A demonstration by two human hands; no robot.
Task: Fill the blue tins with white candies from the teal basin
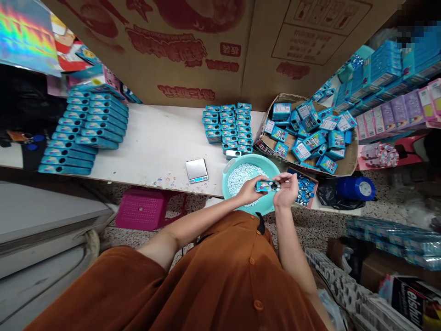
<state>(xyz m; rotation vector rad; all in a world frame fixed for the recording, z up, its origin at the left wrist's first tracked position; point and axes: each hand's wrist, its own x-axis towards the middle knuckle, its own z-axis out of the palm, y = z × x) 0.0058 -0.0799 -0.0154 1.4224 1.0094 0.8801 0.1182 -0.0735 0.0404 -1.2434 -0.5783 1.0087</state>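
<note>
My left hand is closed around a small blue tin with a printed label and a dark opening at its right end. Cupped beside that opening is my right hand, palm up, with a few white pellets at its fingers against the tin. Both hands are over a turquoise basin with handle holes. Many small white pellets lie in it, partly hidden by my left hand.
Rows of blue tins stand behind the basin. A small digital scale lies to its left. At the right are an open carton of blue tins and a box of small shiny blue pieces. Stacked blue packs stand left.
</note>
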